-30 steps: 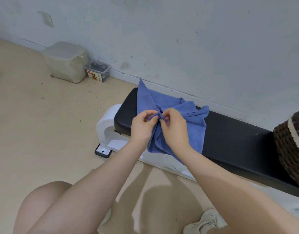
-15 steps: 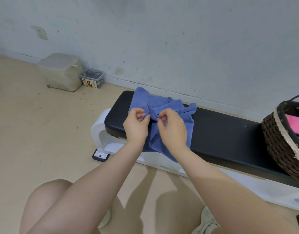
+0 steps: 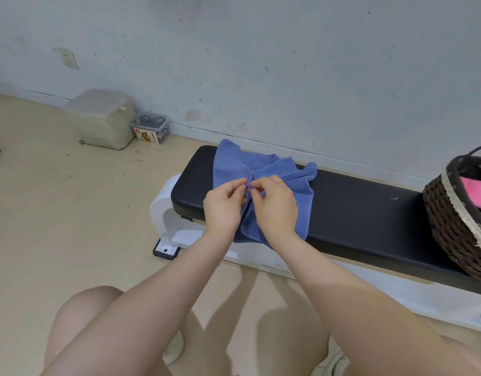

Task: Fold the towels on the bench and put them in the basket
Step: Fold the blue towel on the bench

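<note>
Fingertips of the left hand (image 3: 223, 206) and right hand (image 3: 276, 207) pinch one gathered edge of the blue towel (image 3: 281, 173), which lies crumpled on the left part of the black bench (image 3: 361, 210), mid-frame. It looks soft, light and limp, so it is best held at its corners. I count one blue towel, one pink cloth (image 3: 476, 191) in one wicker basket (image 3: 451, 221) at right.

hands: 2, left hand (image 3: 223, 206), right hand (image 3: 274, 207) | blue towel (image 3: 296, 185): 1 | pink towel (image 3: 476, 192): 1 | basket (image 3: 451, 221): 1 | bench (image 3: 364, 215): 1 | floor boxes: 2, grey box (image 3: 100, 118), clear box (image 3: 150, 128)
</note>
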`<state>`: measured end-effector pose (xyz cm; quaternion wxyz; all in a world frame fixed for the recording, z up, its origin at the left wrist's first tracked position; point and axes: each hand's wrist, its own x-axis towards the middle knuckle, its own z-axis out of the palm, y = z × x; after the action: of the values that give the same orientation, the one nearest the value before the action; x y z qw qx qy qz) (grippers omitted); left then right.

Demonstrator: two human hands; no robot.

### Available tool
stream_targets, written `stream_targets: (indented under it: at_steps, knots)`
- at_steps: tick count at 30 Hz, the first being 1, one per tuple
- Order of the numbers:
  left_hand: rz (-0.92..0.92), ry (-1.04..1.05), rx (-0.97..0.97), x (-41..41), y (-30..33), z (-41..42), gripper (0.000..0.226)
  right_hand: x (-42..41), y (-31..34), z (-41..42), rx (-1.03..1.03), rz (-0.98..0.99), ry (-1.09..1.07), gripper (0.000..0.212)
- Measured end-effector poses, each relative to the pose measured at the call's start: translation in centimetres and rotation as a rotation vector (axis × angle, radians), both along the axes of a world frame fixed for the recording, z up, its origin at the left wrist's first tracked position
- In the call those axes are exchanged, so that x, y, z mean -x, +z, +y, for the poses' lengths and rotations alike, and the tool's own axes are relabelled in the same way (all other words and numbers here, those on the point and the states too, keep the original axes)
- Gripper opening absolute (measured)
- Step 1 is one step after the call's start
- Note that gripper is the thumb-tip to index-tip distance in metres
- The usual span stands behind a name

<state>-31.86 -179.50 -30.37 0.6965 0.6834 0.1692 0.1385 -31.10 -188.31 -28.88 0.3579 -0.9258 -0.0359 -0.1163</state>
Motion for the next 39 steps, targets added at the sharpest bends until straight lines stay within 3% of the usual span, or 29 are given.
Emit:
stream_targets:
  at_steps: [8,10,13,14,19,24,26,32,35,39]
  knots:
    - [0.017,-0.047,0.329,0.3,0.8,-0.2,0.015,-0.3,-0.5,-0.3,0.021,-0.012,0.146,0.027]
    - [0.077,-0.059,0.264,0.1,1.0,0.2,0.012,-0.2,-0.6,-1.0,-0.166,0.026,0.167,0.029]
    - [0.138,-0.132,0.058,-0.3,1.5,0.8,0.011,-0.1,-0.5,-1.8,-0.626,0.188,0.116,0.029]
    - [0.142,-0.136,0.02,-0.4,1.8,1.0,0.011,-0.1,-0.5,-2.0,-0.669,0.214,0.109,0.026]
    - [0.173,-0.127,0.114,-0.6,3.7,1.0,0.014,0.2,-0.9,-2.1,-0.379,0.26,0.171,0.016]
    - [0.156,-0.184,0.233,-0.2,6.1,0.9,0.008,0.5,-0.1,-1.7,-0.253,0.142,0.153,0.014]
    - [0.108,-0.193,0.383,-0.3,6.9,1.0,0.008,0.6,0.2,-1.9,-0.186,0.113,0.124,0.008]
    - [-0.103,-0.154,0.922,-0.6,9.7,1.1,0.009,1.6,0.3,-5.1,0.029,0.106,-0.048,0.019]
    - [-0.164,-0.104,0.944,-0.5,10.6,1.2,0.012,2.2,0.4,-8.2,0.123,0.226,-0.158,0.02]
    - [-0.156,-0.018,0.895,-0.2,10.3,1.6,0.012,2.8,1.2,-12.1,0.065,0.313,-0.354,0.02]
